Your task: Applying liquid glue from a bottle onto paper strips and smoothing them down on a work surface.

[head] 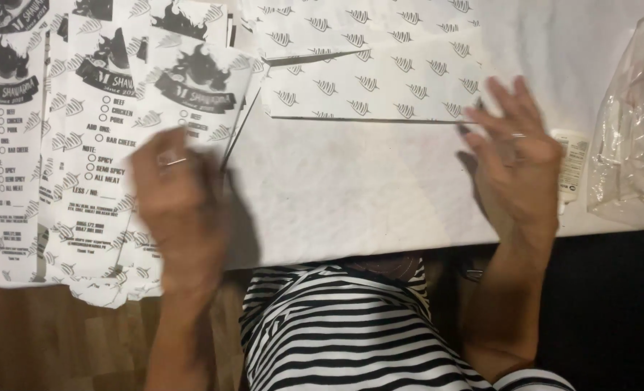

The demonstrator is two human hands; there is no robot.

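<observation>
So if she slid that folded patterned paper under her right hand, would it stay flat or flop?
The folded paper sheet looks thin and light, so it would probably slide easily over the white table. Lifted by one edge, it would likely droop, though its creased fold may stiffen it slightly. The right hand rests open at its corner.

I see my right hand flat on a folded patterned paper sheet. My blurred left hand hovers over printed wrappers on the bench.
</observation>
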